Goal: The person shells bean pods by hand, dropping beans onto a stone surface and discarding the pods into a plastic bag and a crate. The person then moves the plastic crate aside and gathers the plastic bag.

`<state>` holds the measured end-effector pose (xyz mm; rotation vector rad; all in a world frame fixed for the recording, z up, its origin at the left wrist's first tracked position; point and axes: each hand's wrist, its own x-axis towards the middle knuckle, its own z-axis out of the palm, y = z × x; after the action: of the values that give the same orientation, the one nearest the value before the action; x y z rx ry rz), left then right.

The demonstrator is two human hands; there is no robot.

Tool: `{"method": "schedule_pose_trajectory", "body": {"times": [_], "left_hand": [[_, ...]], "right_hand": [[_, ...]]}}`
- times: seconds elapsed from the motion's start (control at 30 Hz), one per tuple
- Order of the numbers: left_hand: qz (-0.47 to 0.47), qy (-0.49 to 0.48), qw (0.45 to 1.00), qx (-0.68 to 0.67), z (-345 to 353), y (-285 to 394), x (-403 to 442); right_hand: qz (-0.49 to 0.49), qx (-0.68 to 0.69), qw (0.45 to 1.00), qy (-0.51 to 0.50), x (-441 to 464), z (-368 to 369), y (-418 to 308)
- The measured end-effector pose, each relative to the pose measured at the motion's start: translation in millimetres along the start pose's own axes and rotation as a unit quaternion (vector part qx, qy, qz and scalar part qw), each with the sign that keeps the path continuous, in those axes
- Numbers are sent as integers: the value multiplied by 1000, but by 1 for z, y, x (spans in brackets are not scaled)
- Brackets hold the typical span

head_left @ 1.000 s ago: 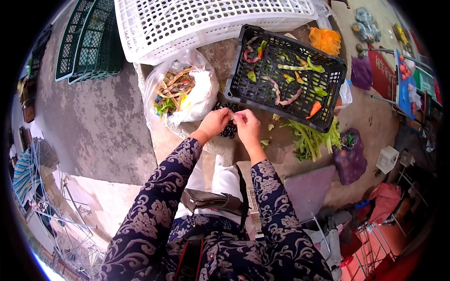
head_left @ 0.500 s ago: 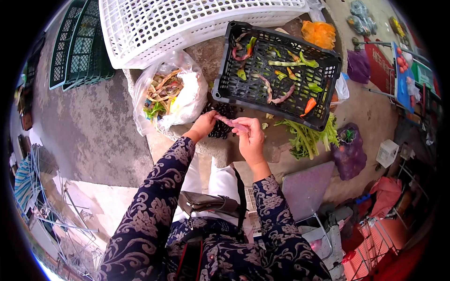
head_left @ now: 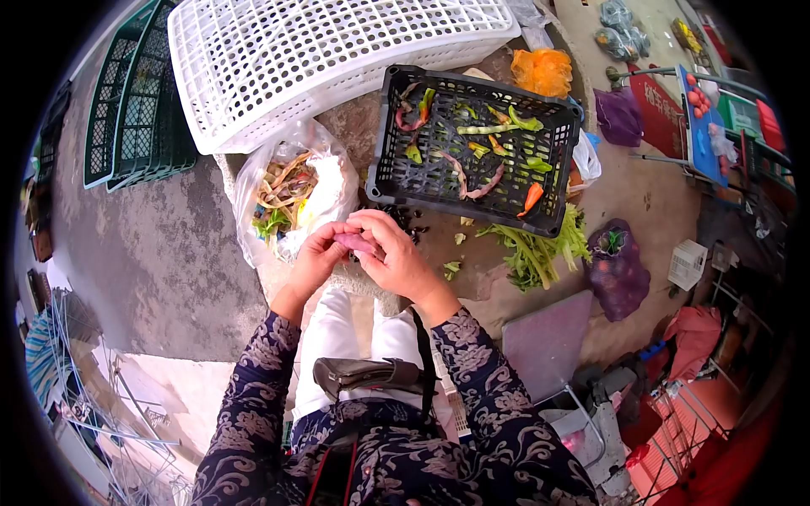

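Both hands meet in front of the body, pinching a pinkish-purple bean pod (head_left: 358,244) between them. My left hand (head_left: 318,256) closes on the pod's left part, and my right hand (head_left: 391,255) has its fingers curled over the other part. Behind the hands, dark beans (head_left: 412,221) lie in a partly hidden pile. A clear plastic bag (head_left: 251,199) with dry husks (head_left: 283,187) and green scraps stands just left of them. To the right, a black plastic crate (head_left: 472,206) holds a few pods (head_left: 484,184), an orange pepper (head_left: 531,200) and green vegetable pieces.
A large white perforated crate (head_left: 329,76) stands at the back, with dark green crates (head_left: 139,101) to its left. Leafy green stalks (head_left: 540,253) lie beside the black crate. Farther right are a purple net bag (head_left: 618,270) and an orange net bag (head_left: 541,72).
My hands have drawn together around the pod, which was stretched out between them. The right hand has moved left, and the whole view has shifted slightly.
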<state>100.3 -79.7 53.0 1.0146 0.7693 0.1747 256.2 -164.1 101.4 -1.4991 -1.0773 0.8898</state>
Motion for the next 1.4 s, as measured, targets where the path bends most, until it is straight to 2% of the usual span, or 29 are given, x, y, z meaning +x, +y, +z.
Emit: {"method": "schedule_pose_trajectory", "body": {"times": [0.03, 0.07, 0.1, 0.13, 0.17, 0.23, 0.27, 0.3, 0.37, 0.4, 0.47, 0.5, 0.57, 0.63, 0.67, 0.7, 0.73, 0.77, 0.8, 0.83, 0.87, 0.97, 1.13, 1.27, 1.37, 1.4], "left_hand": [[14, 48, 998, 36, -10, 10, -3], [45, 71, 993, 79, -24, 21, -5], [75, 95, 985, 121, -39, 31, -6], [95, 130, 973, 167, -52, 39, -6], [115, 165, 956, 211, -64, 46, -5], [193, 211, 844, 454, -84, 53, 3], [153, 179, 846, 478, -92, 53, 7], [155, 193, 782, 572, -94, 46, 9], [152, 214, 625, 735, -94, 27, 13], [131, 208, 674, 697, -89, 29, 16], [167, 208, 762, 589, -58, 47, 15], [181, 209, 800, 532, -40, 58, 13], [163, 174, 906, 349, -8, 57, 15], [117, 117, 963, 214, 24, 41, 22], [107, 75, 965, 227, 39, 39, 25], [188, 48, 945, 264, 49, 32, 30], [230, 52, 913, 334, 58, 24, 34], [233, 41, 907, 348, 61, 10, 39], [137, 2, 966, 220, 65, 0, 38], [39, -37, 995, 84, 66, -9, 38], [-2, -23, 996, 84, 62, -24, 39], [-62, -9, 993, 104, 56, -31, 32], [-129, 14, 989, 64, 50, -44, 31], [-225, 1, 971, -78, 37, -71, 35], [-288, 36, 946, -146, 28, -85, 33], [-290, 24, 948, -128, 25, -92, 33]], "right_hand": [[52, 42, 998, -4, 3, -8, -8], [37, -17, 998, 55, 10, -20, -2], [72, -58, 990, 107, 14, -39, 9], [132, -127, 969, 168, 18, -60, 23], [157, -252, 937, 182, 20, -87, 38], [335, -469, 805, 139, 28, -129, 56], [444, -495, 739, 105, 36, -145, 68], [461, -505, 716, 140, 38, -154, 84], [494, -493, 709, 102, 43, -161, 96], [473, -472, 737, 105, 42, -164, 97], [430, -426, 789, 108, 38, -170, 97], [364, -329, 859, 145, 34, -170, 97], [272, -152, 940, 138, 25, -158, 86], [265, -17, 957, 115, 21, -125, 31], [243, 15, 966, 85, 13, -110, 26], [238, 24, 968, 79, 7, -93, 19], [241, 56, 964, 93, 1, -78, 20], [246, 89, 959, 106, -6, -63, 25], [247, 133, 953, 112, -12, -52, 33], [248, 176, 945, 119, -18, -43, 42], [250, 180, 940, 146, -24, -34, 51], [302, 198, 915, 180, -34, -17, 67], [328, 183, 908, 186, -46, 2, 95], [410, 189, 874, 179, -46, 14, 108], [474, 255, 829, 149, -49, 18, 116], [485, 231, 832, 138, -51, 21, 122]]}}
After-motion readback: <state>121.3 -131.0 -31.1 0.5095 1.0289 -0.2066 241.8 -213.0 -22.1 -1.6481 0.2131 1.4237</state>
